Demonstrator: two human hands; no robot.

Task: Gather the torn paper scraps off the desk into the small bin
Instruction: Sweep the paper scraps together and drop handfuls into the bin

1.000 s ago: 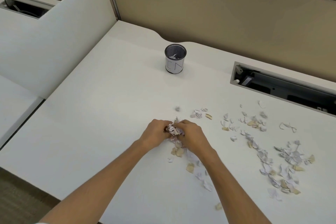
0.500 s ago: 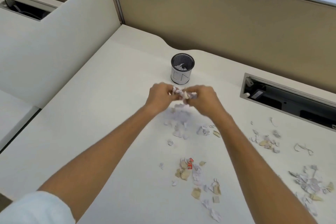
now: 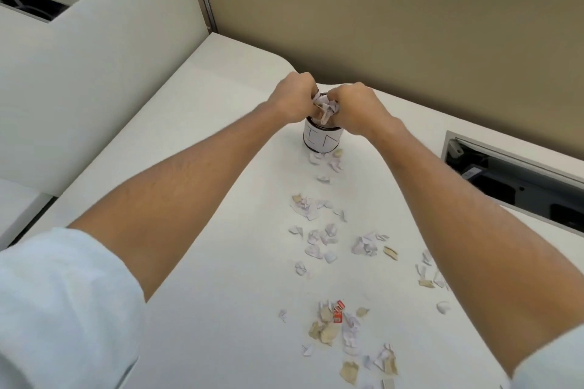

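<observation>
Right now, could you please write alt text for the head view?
Both hands, left hand and right hand, press a bundle of paper scraps into the small bin on a white desk. More loose scraps lie nearer the camera.

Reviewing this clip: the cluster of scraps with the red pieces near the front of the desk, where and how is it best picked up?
Probably scoop the cluster with the red pieces from its left and right edges, both hands' fingers raking inward along the desk. The scraps lie flat and loose, so a pinch from above would likely lift only a few.

A single head-worn camera looks forward and steeply down, close over the desk (image 3: pixel 221 262).
</observation>
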